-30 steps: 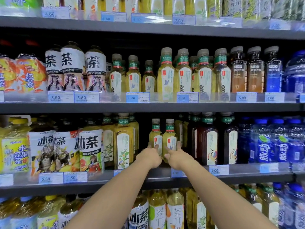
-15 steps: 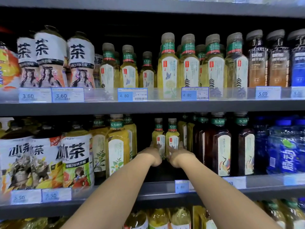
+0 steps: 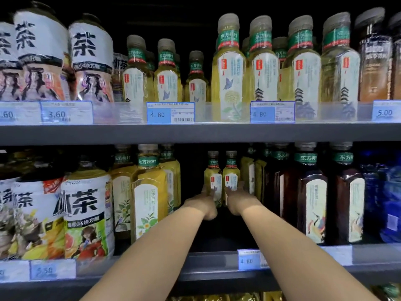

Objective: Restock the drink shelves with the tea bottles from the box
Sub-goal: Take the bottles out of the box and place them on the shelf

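The left tea bottle (image 3: 213, 178) and the right tea bottle (image 3: 231, 178) are seen upright, side by side, far back in a gap on the lower shelf (image 3: 217, 267), between tall yellow bottles (image 3: 149, 192) and dark bottles (image 3: 312, 196). Each is gripped low on its body, by the left hand (image 3: 204, 206) and the right hand (image 3: 238, 202) respectively, fingers curled round it. These two are judged all but placed; the gap in front is unfilled, and the box is not shown.
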Demonstrator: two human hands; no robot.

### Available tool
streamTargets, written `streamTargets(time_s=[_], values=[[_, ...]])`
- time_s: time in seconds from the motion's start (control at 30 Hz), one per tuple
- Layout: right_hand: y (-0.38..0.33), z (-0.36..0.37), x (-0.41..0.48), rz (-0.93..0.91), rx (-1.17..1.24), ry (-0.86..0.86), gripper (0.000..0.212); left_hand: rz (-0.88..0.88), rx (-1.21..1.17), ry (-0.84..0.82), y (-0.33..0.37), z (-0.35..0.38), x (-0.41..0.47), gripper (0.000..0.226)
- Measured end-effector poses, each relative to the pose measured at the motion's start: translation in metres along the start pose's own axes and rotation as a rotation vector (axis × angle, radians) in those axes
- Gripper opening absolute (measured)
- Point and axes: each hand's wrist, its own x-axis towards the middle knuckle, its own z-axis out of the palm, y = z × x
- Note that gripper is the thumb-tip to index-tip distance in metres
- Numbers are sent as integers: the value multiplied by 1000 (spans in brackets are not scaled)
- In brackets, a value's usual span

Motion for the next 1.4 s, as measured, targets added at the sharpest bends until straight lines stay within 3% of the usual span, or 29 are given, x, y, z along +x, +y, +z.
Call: streamTargets(time_s=[0.3,0.4,0.5,0.6,0.7,0.83,1.0,1.1,1.23,1.4], values=[[7,-8,-34,20,-22,52,83,6,112,32,15,-9,-35,95],[2,-17,-66,13,8,67,68,11,75,97,18,-11,-68,83],[-1,-22,-114,-36,67,164,48,50,94,241,19,-11,-123,57],[1,-18,-167,-115,94,288,47,86,92,460,19,-8,-182,34],[0,-9,-219,-151,146,426,38,159,123,625,14,6,-231,26],[-9,26,-275,-185,163,613,31,289,136,687,3,52,-281,25],[-19,121,-324,-220,251,555,24,311,142,582,-22,150,-316,35],[-27,201,-348,-217,270,404,24,253,82,469,-44,226,-331,38],[-37,317,-371,-230,287,225,22,154,71,305,-69,332,-346,26],[-63,434,-392,-110,408,-110,25,-20,8,29,-93,455,-360,32]])
